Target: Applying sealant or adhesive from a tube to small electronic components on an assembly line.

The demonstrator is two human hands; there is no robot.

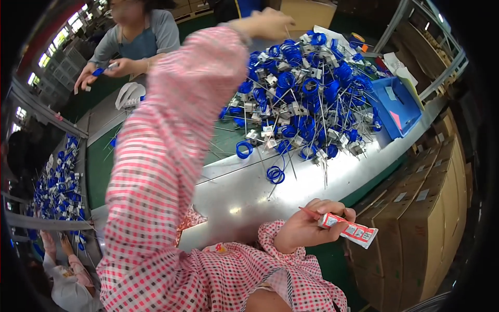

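My left arm, in a pink checked sleeve, stretches over the metal table [249,190]. My left hand [266,24] is at the far edge of a large pile of parts [306,99], made of coiled blue wire, small whitish blocks and thin metal rods. A thin rod shows just under its fingertips; motion blurs the hand, and whether it grips the rod is unclear. Close to my body, my right hand [312,229] is closed around a red and white squeeze tube [358,233]. Its pointed red nozzle aims left.
A blue tray [397,106] sits right of the pile. Cardboard boxes [416,208] are stacked at the right. Across the table, a person [138,41] handles a small blue part. At lower left, another person [70,275] works by a second pile [60,182].
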